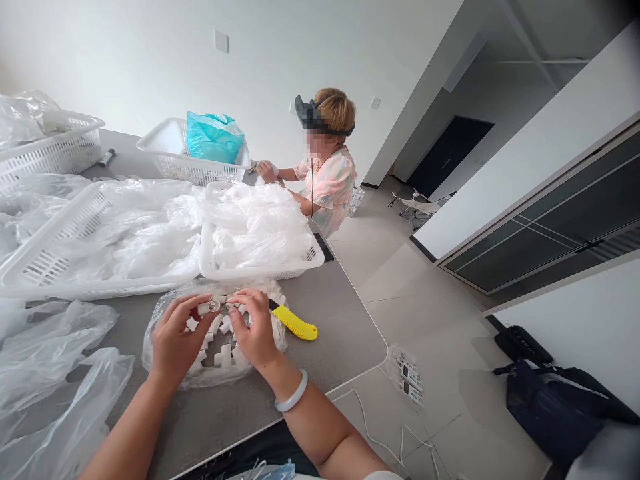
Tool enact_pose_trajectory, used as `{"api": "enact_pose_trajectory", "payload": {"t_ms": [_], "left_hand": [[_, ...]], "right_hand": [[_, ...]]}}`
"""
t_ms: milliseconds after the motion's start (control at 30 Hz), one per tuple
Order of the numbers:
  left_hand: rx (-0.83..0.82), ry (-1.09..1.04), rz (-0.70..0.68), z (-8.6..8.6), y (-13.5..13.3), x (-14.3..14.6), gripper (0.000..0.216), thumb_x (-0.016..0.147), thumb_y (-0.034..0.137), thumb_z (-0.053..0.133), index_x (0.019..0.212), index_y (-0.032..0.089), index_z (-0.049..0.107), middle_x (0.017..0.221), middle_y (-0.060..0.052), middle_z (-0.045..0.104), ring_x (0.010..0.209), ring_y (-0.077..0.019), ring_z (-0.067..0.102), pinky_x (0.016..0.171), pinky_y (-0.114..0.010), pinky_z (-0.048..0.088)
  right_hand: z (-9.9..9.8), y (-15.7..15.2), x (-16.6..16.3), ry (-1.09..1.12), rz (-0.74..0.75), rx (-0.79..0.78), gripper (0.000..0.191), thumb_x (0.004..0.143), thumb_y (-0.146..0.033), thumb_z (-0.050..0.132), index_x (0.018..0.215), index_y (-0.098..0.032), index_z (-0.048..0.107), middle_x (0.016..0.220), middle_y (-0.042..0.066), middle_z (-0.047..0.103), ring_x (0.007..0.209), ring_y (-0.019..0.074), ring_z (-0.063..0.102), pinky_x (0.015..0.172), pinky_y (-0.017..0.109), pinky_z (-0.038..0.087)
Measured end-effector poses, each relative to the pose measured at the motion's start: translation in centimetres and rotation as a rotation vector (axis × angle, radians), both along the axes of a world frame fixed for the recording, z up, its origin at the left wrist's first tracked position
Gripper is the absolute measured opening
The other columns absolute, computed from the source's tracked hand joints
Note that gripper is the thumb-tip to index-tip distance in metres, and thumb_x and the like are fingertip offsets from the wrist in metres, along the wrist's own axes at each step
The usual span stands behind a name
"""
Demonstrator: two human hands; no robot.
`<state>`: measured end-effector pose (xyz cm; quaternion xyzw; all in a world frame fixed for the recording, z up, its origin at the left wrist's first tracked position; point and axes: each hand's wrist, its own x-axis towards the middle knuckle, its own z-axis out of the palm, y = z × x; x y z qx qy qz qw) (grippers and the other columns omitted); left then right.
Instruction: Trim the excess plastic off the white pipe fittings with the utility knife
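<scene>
My left hand (175, 337) is closed around a short white plastic pipe fitting (209, 307), its round open end turned toward my right hand. A bit of red shows beside the fitting at my fingers. Close by, my right hand (253, 330) is in a pinch; whatever lies between its fingertips is too small to make out. Beneath both hands, several white T-shaped pipe fittings (226, 355) lie on a spread clear plastic bag (173, 379). A yellow-handled cutter knife (299, 324) rests at the bag's right side, its dark end pointing toward the fittings.
White baskets (263, 272) (100, 290) full of clear bags stand behind my hands. Farther back, another basket (173, 163) holds a turquoise bag (215, 138). Loose plastic bags (55, 380) cover the table's left. A person (330, 173) with a headset works at the far side.
</scene>
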<state>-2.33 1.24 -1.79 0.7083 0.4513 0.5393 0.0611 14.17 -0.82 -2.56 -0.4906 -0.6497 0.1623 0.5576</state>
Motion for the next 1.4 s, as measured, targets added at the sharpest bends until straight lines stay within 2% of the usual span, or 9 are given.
{"api": "enact_pose_trajectory", "payload": {"t_ms": [133,333,533,633,767,967,1133,1233,1400], "left_hand": [[0.064,0.072,-0.048,-0.2,0.0,0.3,0.019,0.101,0.035,0.063,0.114,0.027,0.074,0.095,-0.003,0.076,0.066,-0.0165,0.064,0.057,-0.027,0.05],[0.147,0.158,-0.076,-0.5,0.3,0.3,0.026,0.103,0.035,0.065,0.127,0.028,0.07,0.095,-0.006,0.079,0.094,-0.0263,0.074,0.09,-0.039,0.059],[0.072,0.083,-0.193,0.3,0.2,0.3,0.015,0.105,0.038,0.062,0.107,0.029,0.074,0.102,-0.004,0.08,0.096,-0.0247,0.076,0.084,-0.035,0.061],[0.037,0.048,-0.207,0.4,0.1,0.3,0.017,0.105,0.034,0.06,0.106,0.028,0.075,0.102,-0.003,0.081,0.091,-0.0216,0.076,0.079,-0.031,0.06],[-0.063,0.051,-0.181,0.0,0.1,0.2,0.022,0.104,0.038,0.059,0.104,0.027,0.078,0.103,-0.005,0.08,0.089,-0.0221,0.076,0.077,-0.03,0.06],[-0.038,0.047,-0.133,-0.6,0.1,0.2,0.024,0.104,0.035,0.056,0.104,0.028,0.079,0.103,-0.007,0.079,0.09,-0.0238,0.075,0.082,-0.035,0.062],[0.004,0.063,-0.131,-0.4,0.0,0.3,0.024,0.105,0.038,0.056,0.107,0.027,0.077,0.104,-0.007,0.079,0.08,-0.0203,0.073,0.074,-0.031,0.06],[-0.016,0.031,-0.141,0.1,-0.1,0.5,0.02,0.104,0.041,0.061,0.11,0.028,0.074,0.101,-0.005,0.078,0.068,-0.0173,0.066,0.064,-0.029,0.055],[0.029,0.034,-0.179,0.6,0.0,0.5,0.016,0.104,0.041,0.063,0.104,0.028,0.073,0.097,-0.004,0.079,0.084,-0.0232,0.072,0.077,-0.035,0.059]], "right_hand": [[0.0,0.0,-0.3,-0.084,0.041,-0.035,0.029,0.103,-0.045,0.059,0.119,-0.024,0.073,0.117,0.011,0.073,0.118,0.0249,0.066,0.105,0.041,0.057],[0.2,-0.1,-0.2,0.11,0.082,-0.205,0.032,0.104,-0.042,0.055,0.116,-0.022,0.076,0.109,0.01,0.077,0.113,0.0255,0.071,0.099,0.038,0.059],[0.1,0.0,-0.4,0.3,0.076,-0.297,0.033,0.103,-0.039,0.052,0.119,-0.02,0.073,0.114,0.011,0.078,0.106,0.0236,0.075,0.092,0.034,0.062],[0.1,-0.1,0.0,0.15,0.004,-0.139,0.032,0.105,-0.033,0.047,0.121,-0.022,0.072,0.114,0.011,0.076,0.112,0.0241,0.071,0.099,0.039,0.06],[0.1,-0.1,0.7,-0.185,-0.014,0.065,0.037,0.102,-0.016,0.042,0.111,-0.027,0.077,0.129,0.011,0.069,0.129,0.0267,0.059,0.114,0.049,0.052],[0.1,0.1,0.0,-0.418,0.046,-0.053,0.026,0.099,-0.02,0.061,0.118,-0.025,0.078,0.147,0.014,0.061,0.145,0.0326,0.045,0.122,0.058,0.046],[0.4,0.1,-0.2,-0.141,0.119,-0.185,0.017,0.102,-0.027,0.066,0.108,-0.025,0.082,0.143,0.01,0.068,0.143,0.0263,0.055,0.118,0.045,0.053],[0.5,0.1,-0.2,0.096,0.175,-0.3,0.026,0.106,-0.033,0.061,0.097,-0.023,0.083,0.136,0.008,0.073,0.135,0.0213,0.064,0.112,0.037,0.056],[0.1,0.2,-0.3,0.202,0.127,-0.291,0.023,0.102,-0.036,0.067,0.091,-0.022,0.083,0.128,0.01,0.074,0.128,0.0229,0.067,0.108,0.037,0.057]]}}
